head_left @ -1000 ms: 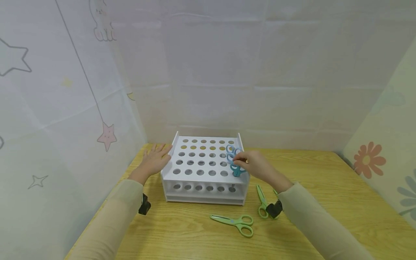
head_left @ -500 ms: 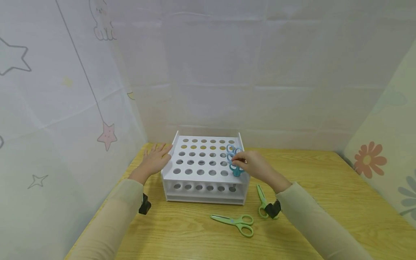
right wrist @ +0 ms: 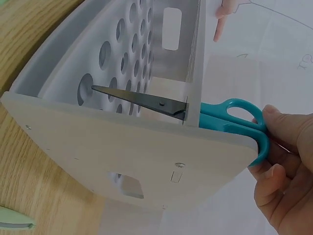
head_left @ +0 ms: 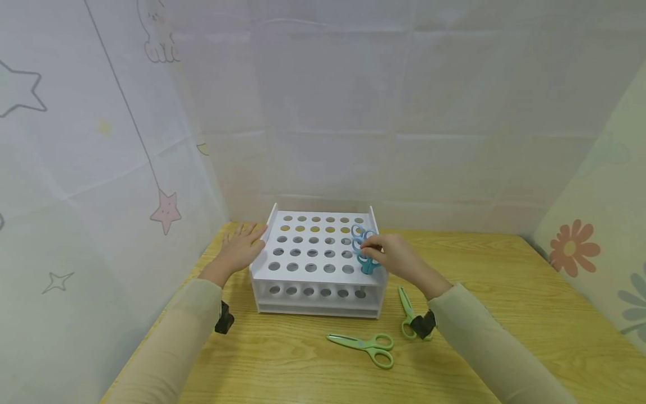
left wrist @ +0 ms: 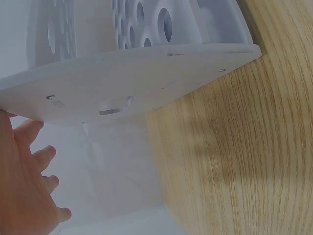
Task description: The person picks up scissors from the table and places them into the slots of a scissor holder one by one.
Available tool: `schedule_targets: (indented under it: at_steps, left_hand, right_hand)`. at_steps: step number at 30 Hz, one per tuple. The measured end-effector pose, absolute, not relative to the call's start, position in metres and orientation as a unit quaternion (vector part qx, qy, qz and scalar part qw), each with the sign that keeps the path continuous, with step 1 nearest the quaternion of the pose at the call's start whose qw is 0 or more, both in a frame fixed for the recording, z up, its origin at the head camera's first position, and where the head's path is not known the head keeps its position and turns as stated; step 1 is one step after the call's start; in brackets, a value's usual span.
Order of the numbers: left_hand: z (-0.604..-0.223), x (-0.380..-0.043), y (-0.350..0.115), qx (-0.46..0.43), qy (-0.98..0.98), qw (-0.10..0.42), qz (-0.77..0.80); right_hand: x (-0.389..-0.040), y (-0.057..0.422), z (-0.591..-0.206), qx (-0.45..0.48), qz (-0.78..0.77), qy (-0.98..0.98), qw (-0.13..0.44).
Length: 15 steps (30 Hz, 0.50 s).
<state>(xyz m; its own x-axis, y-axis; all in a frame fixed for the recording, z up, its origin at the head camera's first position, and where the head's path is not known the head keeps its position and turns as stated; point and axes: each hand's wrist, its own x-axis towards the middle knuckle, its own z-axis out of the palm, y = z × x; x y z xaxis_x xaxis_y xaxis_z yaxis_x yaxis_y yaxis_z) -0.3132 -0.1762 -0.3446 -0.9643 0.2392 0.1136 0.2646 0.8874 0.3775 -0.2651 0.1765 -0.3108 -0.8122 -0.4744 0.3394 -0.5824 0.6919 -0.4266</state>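
A white rack (head_left: 303,274) with rows of round holes on two levels stands on the table. My right hand (head_left: 395,255) pinches the handles of teal scissors (head_left: 368,269) at the front right hole. In the right wrist view, the scissors' blades (right wrist: 142,100) pass through the upper panel, the tip at a hole of the lower panel. Light blue scissors handles (head_left: 358,230) stick up just behind, partly hidden by my right hand. At the rack's left side, my left hand (head_left: 241,247) rests on the upper edge with fingers spread; in the left wrist view its fingers (left wrist: 41,156) lie beyond the side panel.
Green scissors (head_left: 360,343) lie on the wooden table (head_left: 272,359) in front of the rack. More green scissors (head_left: 406,303) lie to the right, partly covered by the right wrist camera (head_left: 424,325). Patterned white sheets (head_left: 323,168) hang behind and on both sides.
My right hand keeps hold of the teal scissors with only slight movement at the hole; the blade tip seen below shifts a little. My left hand stays where it was.
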Motion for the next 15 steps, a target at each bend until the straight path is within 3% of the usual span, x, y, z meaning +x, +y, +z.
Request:
schedule_targets:
  at_steps: [15]
  left_hand:
    - [-0.3423,-0.3112,-0.1761,-0.130,-0.971,0.025,-0.201]
  right_hand:
    - [-0.2658,0.1753,-0.3187,0.287,0.241,-0.922,0.098]
